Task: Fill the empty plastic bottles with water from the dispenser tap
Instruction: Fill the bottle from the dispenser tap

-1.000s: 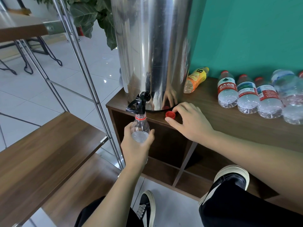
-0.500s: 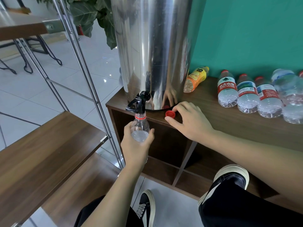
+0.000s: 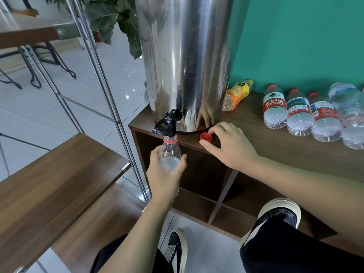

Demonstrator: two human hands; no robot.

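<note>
Nothing moved: left hand (image 3: 164, 180) still grips part-filled bottle (image 3: 169, 154) under tap (image 3: 168, 123).

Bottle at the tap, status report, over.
Left hand grips bottle, mouth under tap, part filled. Right hand at red cap on cabinet top. Nothing obstructing.

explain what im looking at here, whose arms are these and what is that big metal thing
This is one picture from a camera worn on a person's head, looking down at their own arms. The big metal thing is a steel water dispenser standing on a wooden cabinet, with a black tap at its base. The left hand holds a clear plastic bottle with its mouth right under the tap; water shows inside. The right hand rests on the cabinet, fingertips at the bottle's red cap. Further right lie an orange juice bottle and a row of water bottles.
</note>
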